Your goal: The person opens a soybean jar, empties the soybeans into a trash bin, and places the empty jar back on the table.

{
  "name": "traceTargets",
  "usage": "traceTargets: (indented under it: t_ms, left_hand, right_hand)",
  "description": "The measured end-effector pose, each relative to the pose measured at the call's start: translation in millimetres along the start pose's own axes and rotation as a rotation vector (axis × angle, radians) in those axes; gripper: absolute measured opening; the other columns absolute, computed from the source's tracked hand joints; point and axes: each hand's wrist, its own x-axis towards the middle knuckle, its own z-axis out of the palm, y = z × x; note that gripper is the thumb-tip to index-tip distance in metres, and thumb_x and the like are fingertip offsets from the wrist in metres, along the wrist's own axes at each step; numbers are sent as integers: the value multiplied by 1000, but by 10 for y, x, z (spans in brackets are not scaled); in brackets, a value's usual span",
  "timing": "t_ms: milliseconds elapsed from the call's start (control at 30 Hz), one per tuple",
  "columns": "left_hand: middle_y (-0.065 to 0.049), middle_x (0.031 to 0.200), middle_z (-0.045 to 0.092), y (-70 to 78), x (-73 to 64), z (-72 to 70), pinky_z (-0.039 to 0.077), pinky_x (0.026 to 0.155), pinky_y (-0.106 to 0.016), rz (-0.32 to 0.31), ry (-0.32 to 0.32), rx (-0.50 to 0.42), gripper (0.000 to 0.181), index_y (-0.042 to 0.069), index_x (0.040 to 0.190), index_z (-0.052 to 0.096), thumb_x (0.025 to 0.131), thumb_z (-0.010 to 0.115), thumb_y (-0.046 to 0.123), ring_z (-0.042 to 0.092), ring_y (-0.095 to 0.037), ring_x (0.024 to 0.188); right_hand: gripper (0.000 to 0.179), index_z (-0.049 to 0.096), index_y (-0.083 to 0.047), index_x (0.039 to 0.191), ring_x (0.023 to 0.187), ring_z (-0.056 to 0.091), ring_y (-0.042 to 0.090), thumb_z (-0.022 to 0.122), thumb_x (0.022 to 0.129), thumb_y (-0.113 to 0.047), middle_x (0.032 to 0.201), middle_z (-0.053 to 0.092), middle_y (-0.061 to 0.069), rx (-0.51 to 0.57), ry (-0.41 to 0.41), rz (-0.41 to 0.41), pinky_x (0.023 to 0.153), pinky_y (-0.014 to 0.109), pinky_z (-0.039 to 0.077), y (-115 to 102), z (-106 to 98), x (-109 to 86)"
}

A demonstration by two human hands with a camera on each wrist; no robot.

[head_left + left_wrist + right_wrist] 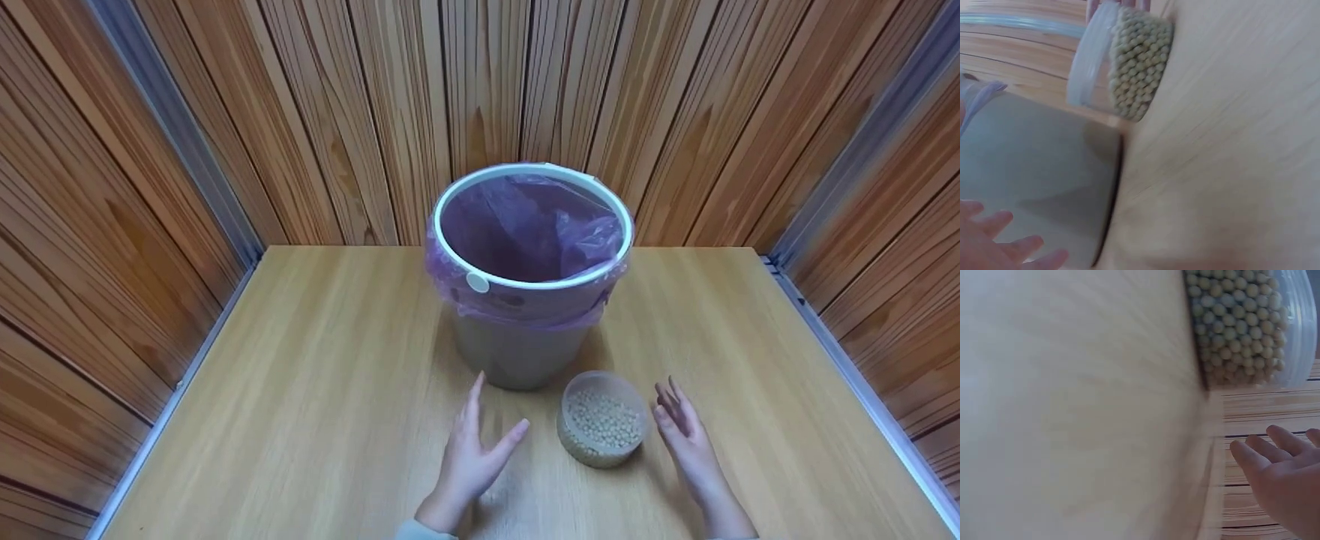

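A round, clear plastic tub (602, 420) of pale, pea-sized beads or beans (1139, 62) stands on the table in front of a bin. My right hand (686, 442) is just to the right of the tub, fingers extended and apart from its wall. On the other side, my left hand (472, 457) is held with thumb and fingers spread, a short way left of the tub and near the bin's base. Neither hand holds anything. In the right wrist view the tub (1238, 326) shows its contents through the wall, with the fingers (1280, 447) beside it.
The tall grey bin (517, 349) is lined with a purple plastic bag (525, 304) folded over its pale rim (457, 187). Wood-panelled walls (480, 90) enclose the wooden table (322, 390) at the back and both sides, with metal strips (180, 382) along the side edges.
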Motion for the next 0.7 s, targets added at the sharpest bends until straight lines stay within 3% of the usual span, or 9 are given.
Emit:
traceTargets:
  t_ms: [200,333,400,467,567,700]
  left_hand:
    - [-14,160,32,-83,-56,188,34,109,-66,10,-71,-41,90,13,157,24,88,67,52,38,-43,141]
    - [-14,158,36,-114,-92,286,32,112,-62,4,-115,-58,91,10,156,25,87,69,51,38,-40,141]
    - [-16,158,35,-126,-104,324,33,113,-59,8,-159,-73,93,7,157,23,88,68,51,39,-41,141]
    - [-18,158,33,-134,-118,356,34,113,-57,9,-203,-84,94,5,157,21,89,66,51,41,-42,139]
    - [-19,159,32,-131,-129,385,35,113,-54,9,-248,-101,94,3,156,20,90,65,52,41,-42,139]
    - [-17,158,34,-117,-130,402,35,113,-55,-1,-248,-99,94,5,156,23,88,67,54,42,-40,139]
  right_hand:
    - [69,3,-1,158,114,40,-22,45,106,-18,161,13,28,11,-35,3,96,3,35,44,66,3]
    - [71,2,-1,158,119,40,-21,47,104,-16,161,9,28,74,-87,31,105,11,33,53,114,12]
    - [72,2,0,157,134,36,-8,48,103,-12,161,9,29,91,-102,40,116,26,28,62,137,10]
    - [74,2,0,157,146,27,12,50,102,-9,161,9,30,106,-110,60,123,42,16,74,153,5]
    - [77,4,-1,158,151,5,41,53,99,-7,162,5,29,111,-116,92,120,62,1,85,171,0]
    - [82,5,-5,159,152,-6,42,57,97,-9,166,-1,20,86,-113,146,121,61,-3,89,187,14]
